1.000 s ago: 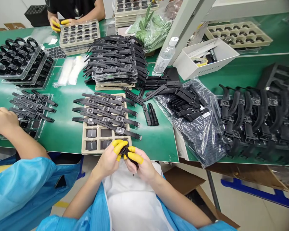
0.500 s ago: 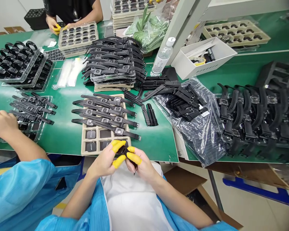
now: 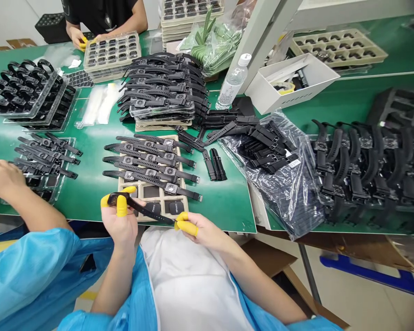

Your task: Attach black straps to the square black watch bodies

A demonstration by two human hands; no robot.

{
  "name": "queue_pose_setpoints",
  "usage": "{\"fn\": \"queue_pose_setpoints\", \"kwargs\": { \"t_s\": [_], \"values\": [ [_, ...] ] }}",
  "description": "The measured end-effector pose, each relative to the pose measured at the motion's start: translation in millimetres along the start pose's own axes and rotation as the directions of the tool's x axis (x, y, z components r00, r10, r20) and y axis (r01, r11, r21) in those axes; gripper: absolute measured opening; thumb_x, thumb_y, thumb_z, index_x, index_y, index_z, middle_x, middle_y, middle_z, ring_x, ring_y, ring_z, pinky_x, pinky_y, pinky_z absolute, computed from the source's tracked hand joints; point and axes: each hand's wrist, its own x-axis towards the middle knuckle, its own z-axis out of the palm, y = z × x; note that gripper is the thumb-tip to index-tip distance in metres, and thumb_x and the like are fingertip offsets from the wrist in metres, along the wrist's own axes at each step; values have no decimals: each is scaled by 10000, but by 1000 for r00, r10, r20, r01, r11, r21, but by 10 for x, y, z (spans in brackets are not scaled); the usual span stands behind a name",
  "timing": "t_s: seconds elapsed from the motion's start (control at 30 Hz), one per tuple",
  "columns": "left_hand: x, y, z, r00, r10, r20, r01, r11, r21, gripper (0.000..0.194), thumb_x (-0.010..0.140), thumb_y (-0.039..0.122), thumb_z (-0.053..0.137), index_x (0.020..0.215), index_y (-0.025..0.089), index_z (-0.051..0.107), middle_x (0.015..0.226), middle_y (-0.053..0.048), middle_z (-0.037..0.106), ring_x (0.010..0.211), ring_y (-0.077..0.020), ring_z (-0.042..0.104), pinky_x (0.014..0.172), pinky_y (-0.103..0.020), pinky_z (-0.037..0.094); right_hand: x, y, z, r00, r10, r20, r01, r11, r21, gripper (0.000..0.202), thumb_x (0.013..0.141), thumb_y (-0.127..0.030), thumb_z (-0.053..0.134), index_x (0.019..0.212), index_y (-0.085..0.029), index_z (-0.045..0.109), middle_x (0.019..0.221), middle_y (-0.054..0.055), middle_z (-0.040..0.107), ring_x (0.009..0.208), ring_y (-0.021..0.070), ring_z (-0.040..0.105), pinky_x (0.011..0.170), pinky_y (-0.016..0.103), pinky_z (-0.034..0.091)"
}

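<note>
Between my hands stretches a black smartwatch (image 3: 148, 211), held above the front edge of a beige compartment tray. My left hand (image 3: 120, 218), with yellow finger cots, is closed round the watch body end. At the other end, the yellow-cotted fingertips of my right hand (image 3: 202, 228) pinch the strap's tip. The beige tray (image 3: 185, 202) has several strapped watches (image 3: 152, 158) laid face down across its back rows, and dark square watch bodies (image 3: 175, 208) sit in its front compartments. Three loose straps (image 3: 215, 164) lie to the tray's right.
A clear plastic bag (image 3: 279, 197) with loose straps lies on the right, beside racks of strapped watches (image 3: 359, 161). Behind my tray stand stacked watch trays (image 3: 163, 87) and a water bottle (image 3: 232, 82). A co-worker's arm (image 3: 31, 202) is close on my left; another person works across the table.
My hands have moved apart. The left hand went left and up with the watch body, and the strap, bunched between my fingers before, is now drawn out straight to my right fingertips.
</note>
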Motion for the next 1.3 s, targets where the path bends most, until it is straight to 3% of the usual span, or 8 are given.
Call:
{"fn": "queue_pose_setpoints", "kwargs": {
  "t_s": [0.1, 0.23, 0.33, 0.57, 0.77, 1.03, 1.17, 1.3],
  "values": [
    [7, 18, -32, 947, -116, 298, 38, 966, 256, 288, 954, 378, 715, 1181, 213, 648, 1092, -88, 795, 714, -186, 774, 686, -343, 676, -1, -10, 34, 992, -72, -104, 82, 992, 93, 375, 873, -537, 743, 938, -226, 545, 643, -89, 517, 440, 70, 347, 418, 222, 273],
    [-141, -102, -42, 642, -51, 765, -391, 836, 384, 407, 963, 135, 565, 1346, 229, 665, 1308, -119, 727, 1223, -268, 706, 1020, -424, 620, -3, -40, 167, 995, -99, -8, 99, 983, 152, 360, 911, -549, 680, 894, -222, 530, 598, -74, 541, 427, 77, 369, 423, 227, 268],
    [-216, -180, -40, 537, 6, 843, -542, 769, 340, 584, 934, 33, 474, 1468, 253, 565, 1414, -117, 656, 1331, -245, 630, 1097, -414, 569, 3, -30, 205, 998, -59, 39, 51, 981, 187, 336, 904, -512, 683, 859, -213, 537, 562, -74, 545, 407, 70, 343, 416, 224, 252],
    [-245, -177, -35, 541, 4, 841, -530, 778, 338, 570, 977, 44, 422, 1506, 249, 479, 1348, -134, 629, 1286, -238, 621, 1081, -398, 556, 37, 32, 213, 996, -54, -71, 76, 930, 360, 286, 877, -456, 688, 862, -222, 524, 461, -104, 477, 369, 72, 269, 390, 217, 202],
    [-216, -59, -27, 428, -57, 902, -564, 763, 316, 533, 1023, 158, 427, 1554, 195, 398, 1317, -172, 563, 1236, -267, 590, 1046, -435, 559, 47, 15, 232, 996, -6, -88, 42, 909, 415, 294, 834, -453, 705, 839, -218, 528, 440, -111, 450, 370, 66, 233, 383, 210, 193],
    [-194, -11, -19, 365, -125, 923, -738, 565, 368, 443, 985, 165, 463, 1424, 152, 527, 1181, -170, 620, 1121, -305, 607, 938, -479, 603, 40, 117, 167, 997, 24, -71, -2, 956, 293, 267, 881, -436, 653, 819, -222, 506, 471, -112, 431, 396, 70, 248, 405, 214, 216],
    [-159, 10, -69, 350, -144, 925, -626, 699, 346, 538, 1004, 190, 492, 1534, 202, 403, 1302, -160, 617, 1202, -270, 631, 1001, -421, 594, 25, 144, 141, 991, -104, -90, 112, 989, 94, 312, 921, -512, 652, 915, -218, 548, 562, -82, 520, 456, 98, 392, 474, 230, 334],
    [-21, 92, -227, 348, -200, 916, -657, 645, 390, 574, 981, 113, 469, 1539, 235, 418, 1308, -129, 666, 1205, -253, 664, 990, -385, 595, 1, 28, 62, 957, -285, -53, 235, 871, -431, 265, 927, -461, 698, 956, -204, 637, 863, 32, 717, 706, 165, 609, 648, 276, 443]
  ]
}}
